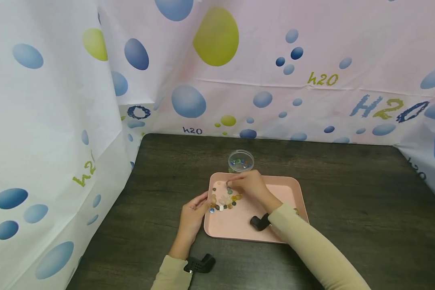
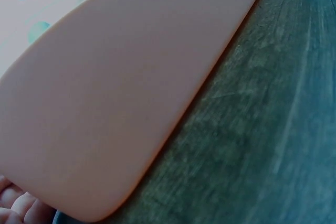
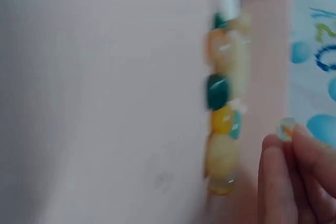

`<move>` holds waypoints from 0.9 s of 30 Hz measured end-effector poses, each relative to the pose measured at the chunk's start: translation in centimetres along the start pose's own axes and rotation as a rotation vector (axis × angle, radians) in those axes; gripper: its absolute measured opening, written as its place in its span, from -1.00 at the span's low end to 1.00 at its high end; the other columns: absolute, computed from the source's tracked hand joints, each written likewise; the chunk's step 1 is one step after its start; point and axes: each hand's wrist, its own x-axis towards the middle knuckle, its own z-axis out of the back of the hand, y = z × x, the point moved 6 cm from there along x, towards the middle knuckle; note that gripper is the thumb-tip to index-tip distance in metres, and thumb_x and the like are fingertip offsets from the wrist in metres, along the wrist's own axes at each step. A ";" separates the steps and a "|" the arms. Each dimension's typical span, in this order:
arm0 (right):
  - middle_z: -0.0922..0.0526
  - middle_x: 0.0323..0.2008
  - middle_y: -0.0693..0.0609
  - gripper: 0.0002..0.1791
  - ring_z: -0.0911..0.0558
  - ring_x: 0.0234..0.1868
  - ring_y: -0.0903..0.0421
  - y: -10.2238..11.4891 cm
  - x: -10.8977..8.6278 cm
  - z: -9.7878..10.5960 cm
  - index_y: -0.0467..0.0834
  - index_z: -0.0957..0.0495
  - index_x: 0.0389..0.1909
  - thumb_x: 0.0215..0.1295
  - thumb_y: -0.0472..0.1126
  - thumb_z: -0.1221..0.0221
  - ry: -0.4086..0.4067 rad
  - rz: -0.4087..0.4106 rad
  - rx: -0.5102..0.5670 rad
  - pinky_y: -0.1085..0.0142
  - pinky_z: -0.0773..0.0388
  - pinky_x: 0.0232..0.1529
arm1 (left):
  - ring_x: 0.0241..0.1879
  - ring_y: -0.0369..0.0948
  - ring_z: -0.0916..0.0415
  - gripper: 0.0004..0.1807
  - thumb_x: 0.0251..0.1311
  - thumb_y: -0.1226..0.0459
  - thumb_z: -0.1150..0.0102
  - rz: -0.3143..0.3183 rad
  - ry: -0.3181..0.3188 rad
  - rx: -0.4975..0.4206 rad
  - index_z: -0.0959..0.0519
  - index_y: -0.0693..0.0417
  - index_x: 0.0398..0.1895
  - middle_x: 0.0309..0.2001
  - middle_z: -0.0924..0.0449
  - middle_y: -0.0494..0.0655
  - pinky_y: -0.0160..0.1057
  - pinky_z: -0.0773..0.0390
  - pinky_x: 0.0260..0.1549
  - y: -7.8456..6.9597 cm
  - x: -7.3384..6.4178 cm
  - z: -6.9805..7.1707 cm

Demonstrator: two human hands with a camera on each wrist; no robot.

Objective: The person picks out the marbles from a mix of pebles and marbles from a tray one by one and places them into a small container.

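A pink tray (image 1: pixel 246 225) lies on the dark table, with a cluster of coloured stones (image 1: pixel 224 199) in its left part. My right hand (image 1: pixel 251 186) is over the tray's far left area. Between thumb and fingertips it pinches a clear glass marble (image 3: pixel 285 129) with an orange streak inside, plain in the right wrist view. My left hand (image 1: pixel 193 213) grips the tray's left rim, its thumb at the edge. Only some of its fingers (image 2: pixel 23 206) show in the left wrist view, by the tray wall. Stones in white, yellow, green and blue appear blurred in the right wrist view.
Just behind the tray stands a round clear container (image 1: pixel 241 161) with several marbles in it. A few small stones (image 1: pixel 296 210) lie at the tray's right side, partly hidden by the right sleeve. A patterned curtain (image 1: pixel 224 88) hangs behind the table and along its left.
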 end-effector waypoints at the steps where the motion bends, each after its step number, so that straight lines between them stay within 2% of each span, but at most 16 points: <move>1: -0.71 -0.20 0.13 -0.76 -0.58 -0.02 0.14 -0.2 0.0 0.1 0.08 -0.74 -0.37 -0.07 0.08 -0.38 0.010 -0.041 0.040 0.21 -0.49 0.07 | 0.13 -0.05 -0.46 -0.60 0.21 0.35 -0.14 -0.001 0.001 0.001 -0.48 0.32 0.11 0.09 -0.51 0.20 -0.34 -0.53 -0.01 0.0 0.0 0.0; 5: -0.70 -0.14 0.09 -0.66 -0.60 0.00 0.15 -0.3 -0.3 0.4 -0.01 -0.70 -0.20 -0.02 0.04 -0.36 0.080 -0.157 0.287 0.20 -0.47 0.14 | 0.13 -0.04 -0.46 -0.61 0.21 0.35 -0.14 -0.007 0.002 -0.003 -0.48 0.32 0.10 0.09 -0.51 0.20 -0.34 -0.53 0.00 -0.1 0.0 0.0; 9: -0.70 -0.18 0.00 -0.57 -0.66 -0.10 0.18 0.2 -0.4 0.6 -0.28 -0.49 0.11 0.20 -0.26 -0.21 0.182 -0.190 0.691 0.32 -0.54 0.04 | 0.14 -0.04 -0.45 -0.61 0.20 0.36 -0.14 -0.011 -0.008 0.001 -0.48 0.32 0.10 0.10 -0.51 0.20 -0.34 -0.52 0.00 -0.1 0.0 0.1; 11: -0.69 -0.21 -0.02 -0.51 -0.68 -0.15 0.18 0.4 -0.4 1.0 -0.36 -0.34 0.21 0.26 -0.36 -0.12 0.220 -0.195 0.854 0.38 -0.54 0.01 | 0.14 -0.05 -0.45 -0.61 0.19 0.35 -0.15 -0.009 -0.011 0.004 -0.48 0.32 0.10 0.10 -0.51 0.19 -0.34 -0.52 0.00 -0.1 0.0 0.1; 13: -0.68 -0.26 -0.01 -0.51 -0.68 -0.19 0.20 0.5 -0.4 1.5 -0.35 -0.30 0.24 0.28 -0.38 -0.09 0.230 -0.209 0.957 0.43 -0.55 -0.03 | 0.14 -0.05 -0.45 -0.60 0.19 0.35 -0.15 -0.008 -0.011 0.007 -0.48 0.32 0.10 0.10 -0.51 0.19 -0.34 -0.52 0.00 0.0 0.0 0.1; 18: -0.67 -0.29 -0.02 -0.65 -0.68 -0.22 0.20 0.7 0.0 2.8 -0.24 -0.41 0.09 0.28 -0.36 -0.10 0.207 -0.224 1.055 0.47 -0.54 -0.04 | 0.14 -0.05 -0.45 -0.60 0.19 0.36 -0.15 -0.005 -0.015 0.001 -0.48 0.33 0.09 0.10 -0.51 0.20 -0.35 -0.52 -0.01 0.0 0.0 0.1; 21: -0.66 -0.28 -0.02 -0.64 -0.68 -0.20 0.20 0.8 0.3 3.7 -0.24 -0.42 0.09 0.26 -0.36 -0.12 0.182 -0.221 1.073 0.47 -0.52 -0.01 | 0.14 -0.04 -0.45 -0.61 0.20 0.36 -0.14 -0.007 -0.017 0.002 -0.48 0.34 0.09 0.10 -0.51 0.20 -0.35 -0.52 -0.01 0.0 0.0 0.1; 24: -0.66 -0.27 0.01 -0.54 -0.68 -0.21 0.22 0.8 0.7 4.6 -0.26 -0.38 0.18 0.24 -0.36 -0.14 0.127 -0.223 1.044 0.45 -0.51 0.02 | 0.14 -0.04 -0.45 -0.61 0.20 0.36 -0.14 -0.005 -0.014 0.002 -0.48 0.34 0.09 0.10 -0.50 0.20 -0.35 -0.52 -0.01 0.0 0.0 0.0; 27: -0.67 -0.27 0.05 -0.49 -0.68 -0.20 0.23 0.7 1.0 5.4 -0.27 -0.36 0.22 0.22 -0.35 -0.16 0.065 -0.209 0.960 0.40 -0.47 0.08 | 0.14 -0.04 -0.45 -0.61 0.20 0.36 -0.14 -0.003 -0.010 0.001 -0.48 0.34 0.09 0.10 -0.50 0.20 -0.35 -0.52 -0.01 0.1 0.0 0.0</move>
